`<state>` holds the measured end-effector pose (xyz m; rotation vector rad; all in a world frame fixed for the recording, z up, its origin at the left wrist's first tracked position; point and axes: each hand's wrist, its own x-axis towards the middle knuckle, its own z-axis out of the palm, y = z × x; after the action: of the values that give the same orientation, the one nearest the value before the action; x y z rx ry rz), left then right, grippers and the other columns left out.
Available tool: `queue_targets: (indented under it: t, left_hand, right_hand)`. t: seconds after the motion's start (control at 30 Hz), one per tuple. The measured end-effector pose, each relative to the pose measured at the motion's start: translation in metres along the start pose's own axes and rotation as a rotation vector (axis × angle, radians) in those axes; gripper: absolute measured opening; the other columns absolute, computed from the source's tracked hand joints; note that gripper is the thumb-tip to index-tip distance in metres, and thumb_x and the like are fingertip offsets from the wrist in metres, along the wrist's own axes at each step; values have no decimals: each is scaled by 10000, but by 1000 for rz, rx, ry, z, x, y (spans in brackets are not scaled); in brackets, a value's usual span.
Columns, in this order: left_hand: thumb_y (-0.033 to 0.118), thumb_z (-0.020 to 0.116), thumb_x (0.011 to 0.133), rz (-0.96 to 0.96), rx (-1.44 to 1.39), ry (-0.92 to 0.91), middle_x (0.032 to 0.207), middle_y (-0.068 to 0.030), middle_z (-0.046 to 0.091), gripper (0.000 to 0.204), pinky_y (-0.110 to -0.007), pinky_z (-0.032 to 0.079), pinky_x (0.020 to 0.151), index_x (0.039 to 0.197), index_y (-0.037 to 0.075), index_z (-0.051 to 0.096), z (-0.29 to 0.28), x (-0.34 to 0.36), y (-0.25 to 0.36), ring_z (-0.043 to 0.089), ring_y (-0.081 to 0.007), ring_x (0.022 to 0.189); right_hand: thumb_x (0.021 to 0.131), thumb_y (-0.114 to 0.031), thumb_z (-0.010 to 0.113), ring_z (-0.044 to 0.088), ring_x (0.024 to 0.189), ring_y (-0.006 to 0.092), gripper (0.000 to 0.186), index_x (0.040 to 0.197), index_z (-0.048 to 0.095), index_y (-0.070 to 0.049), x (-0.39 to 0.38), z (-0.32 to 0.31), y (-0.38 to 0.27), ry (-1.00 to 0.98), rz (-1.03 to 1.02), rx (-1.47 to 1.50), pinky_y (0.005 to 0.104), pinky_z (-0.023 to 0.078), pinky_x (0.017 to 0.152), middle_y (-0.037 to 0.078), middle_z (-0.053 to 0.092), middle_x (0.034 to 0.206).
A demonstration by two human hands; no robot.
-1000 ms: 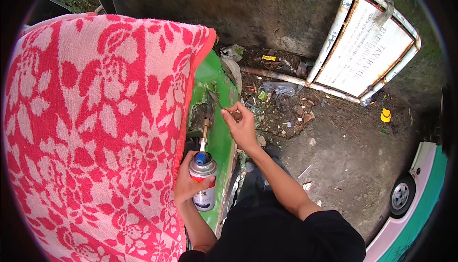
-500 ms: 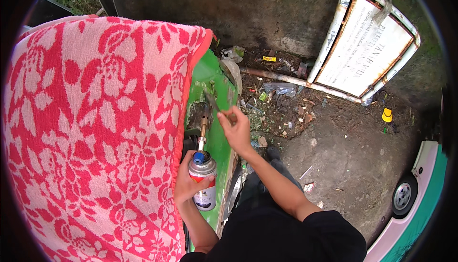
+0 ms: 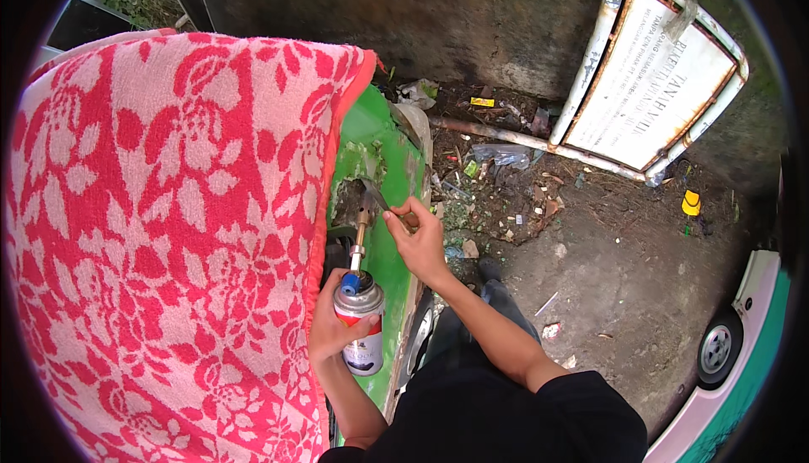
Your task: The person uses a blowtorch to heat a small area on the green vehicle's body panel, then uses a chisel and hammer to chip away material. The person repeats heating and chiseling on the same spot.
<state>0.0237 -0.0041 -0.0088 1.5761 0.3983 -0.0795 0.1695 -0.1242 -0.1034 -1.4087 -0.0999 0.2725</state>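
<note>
My left hand point(image 3: 329, 326) is wrapped round the canister of a gas blowtorch point(image 3: 363, 350), a white and red can with a blue knob. Its brass and metal nozzle points away from me toward a green car body panel point(image 3: 385, 256). In my right hand point(image 3: 424, 242) is a thin, flat scraper point(image 3: 375, 198), pinched between thumb and fingers. The blade's tip lies at the edge of a rough, peeled patch point(image 3: 345, 204) on the panel, right beside the nozzle's end. I cannot make out a flame. More chipped paint shows just beyond the patch.
A pink and red floral blanket point(image 3: 168, 235) covers the vehicle to the left. Beyond stands a dark wall point(image 3: 404, 16), with a white metal-framed sign point(image 3: 649, 80) leaning at the right. Litter and a yellow scrap point(image 3: 691, 203) lie on the ground. A pink and green vehicle point(image 3: 763, 320) stands at far right.
The scraper's tip has come slightly nearer to me, from the chipped paint beyond the patch down to beside the nozzle. My left hand and the blowtorch have barely moved.
</note>
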Motion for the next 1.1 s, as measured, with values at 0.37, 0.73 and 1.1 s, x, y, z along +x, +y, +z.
queue_targets:
  t: [0.37, 0.73, 1.1]
  left_hand:
    - [54, 857, 710, -17, -27, 53, 1028, -51, 651, 621, -294, 527, 880, 1216, 39, 498, 9, -8, 0, 657, -135, 957]
    - [54, 840, 703, 62, 35, 53, 1008, -42, 638, 593, -281, 514, 872, 1191, 35, 504, 1, 6, 13, 639, -124, 937]
    - [97, 858, 706, -28, -9, -33, 1022, -43, 647, 628, -283, 513, 880, 1217, 33, 497, -8, 18, 5, 646, -119, 951]
  right_hand:
    - [977, -117, 713, 493, 704, 17, 204, 894, 564, -6, 15, 6, 6, 104, -49, 31, 243, 402, 606, 4, 619, 736]
    - [972, -93, 709, 512, 678, 18, 190, 896, 557, -8, 11, 5, 11, 31, -24, 81, 214, 384, 585, -10, 631, 762]
    - [975, -107, 706, 483, 670, 11, 209, 885, 541, -14, 35, 1, -12, 37, -6, 34, 234, 359, 564, 5, 609, 749]
